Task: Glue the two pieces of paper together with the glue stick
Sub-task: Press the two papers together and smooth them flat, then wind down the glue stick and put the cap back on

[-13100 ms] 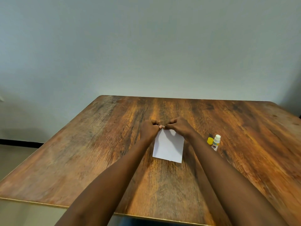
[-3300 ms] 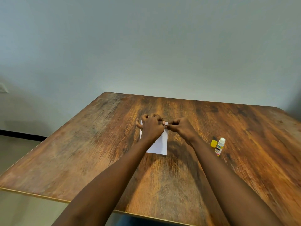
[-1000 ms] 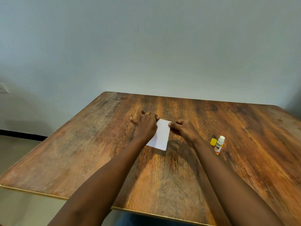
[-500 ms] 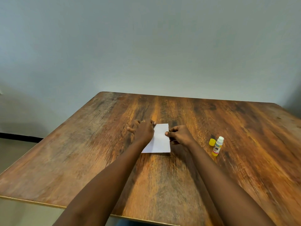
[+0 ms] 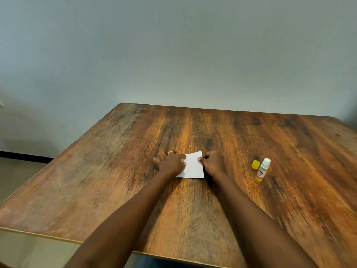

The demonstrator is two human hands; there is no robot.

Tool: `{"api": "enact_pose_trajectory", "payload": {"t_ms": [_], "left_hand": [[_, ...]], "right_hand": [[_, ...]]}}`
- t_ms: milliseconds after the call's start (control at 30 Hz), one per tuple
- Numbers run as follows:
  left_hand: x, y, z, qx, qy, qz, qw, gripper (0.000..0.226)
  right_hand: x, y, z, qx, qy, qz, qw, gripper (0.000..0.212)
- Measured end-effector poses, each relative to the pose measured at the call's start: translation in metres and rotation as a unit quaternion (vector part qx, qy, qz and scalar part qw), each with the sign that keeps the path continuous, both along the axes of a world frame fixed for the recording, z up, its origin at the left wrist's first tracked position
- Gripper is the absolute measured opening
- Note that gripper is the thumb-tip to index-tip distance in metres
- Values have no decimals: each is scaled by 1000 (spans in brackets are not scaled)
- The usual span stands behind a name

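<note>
Head camera, our only view, looks down over a wooden table (image 5: 116,180) with dark, streaked grain. The paper (image 5: 193,168) lies flat on it just below the middle of the frame. It is plain white with nothing written on it. Its upper right corner is sharp, its lower edge is straight, and its left part is hidden under a hand. We see one white shape and cannot make out two separate sheets or any glue on it.

Our left hand (image 5: 171,163) rests palm down on the left side of the paper. Its fingers are stretched out and a little spread, reaching past the sheet onto the wood. A thin gold ring (image 5: 170,152) shows on one finger. Our right hand (image 5: 212,163) sits at the paper's right edge, its fingers curled in tight. The thumb tip and a fingertip pinch that edge near the upper corner.

To the right of centre, well apart from the paper, the glue stick (image 5: 262,170) stands uncapped. It has a white top, a white label band and a yellow base. Dark letters run along the tube and read like "XIN". The smaller print above them is too fine to read. Its yellow cap (image 5: 255,164) sits just to the left of it on the wood.

A plain pale wall (image 5: 173,55) fills the upper half of the frame.
</note>
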State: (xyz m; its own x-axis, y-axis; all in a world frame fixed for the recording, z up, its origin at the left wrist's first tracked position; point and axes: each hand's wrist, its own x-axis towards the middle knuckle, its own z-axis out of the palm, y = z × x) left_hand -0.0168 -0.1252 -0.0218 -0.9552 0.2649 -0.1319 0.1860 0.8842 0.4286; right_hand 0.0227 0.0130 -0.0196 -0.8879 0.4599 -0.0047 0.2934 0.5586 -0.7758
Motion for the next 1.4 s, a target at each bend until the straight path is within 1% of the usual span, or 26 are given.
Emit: {"api": "enact_pose_trajectory", "payload": {"t_ms": [100,233,300,367,400,433,500,533,600,700,800,867,967,1033,1167,1233,1300,1333,1400], "left_hand": [[4,0,0,-8,10,0,1000,41],[10,1,2,14,37,6,999,43],[16,8,4,37,63,-1,997,42],[26,21,7,62,89,-13,994,41],[31,29,8,78,95,-18,992,40],[38,39,10,101,92,-27,990,39],[52,58,11,152,67,-57,984,38],[59,68,12,170,53,-77,981,37],[71,86,16,196,21,-120,973,36],[90,116,24,247,-52,-178,951,44],[101,140,28,279,-100,-208,932,49],[103,152,26,310,-122,-219,917,47],[102,164,21,336,-129,-207,910,31],[102,169,20,357,-147,-189,903,26],[96,173,18,388,-159,-160,894,28],[92,169,21,422,-187,-133,877,29],[87,162,27,458,-208,-92,859,33],[84,158,30,467,-208,-72,857,34],[77,151,33,486,-206,-56,848,34]], "right_hand": [[6,-4,-7,29,14,-29,999,13],[23,-1,-10,111,35,-40,992,16],[36,4,-5,146,69,-43,986,22],[54,9,2,180,137,-45,973,24],[65,11,5,202,192,-50,959,22],[77,15,9,226,258,-61,937,19],[98,25,18,267,368,-98,885,18],[106,32,22,273,402,-112,867,20],[118,49,26,252,430,-147,854,22],[129,78,22,183,405,-243,862,23],[133,101,14,126,358,-325,866,20],[132,116,11,86,317,-362,872,18],[127,130,7,35,255,-374,891,19],[122,135,6,28,230,-362,903,18],[113,139,4,32,192,-291,937,17],[111,140,4,21,175,-255,951,17],[107,137,6,-9,163,-217,962,20],[105,133,8,-32,157,-193,968,23],[102,123,13,-118,146,-133,973,23]]}}
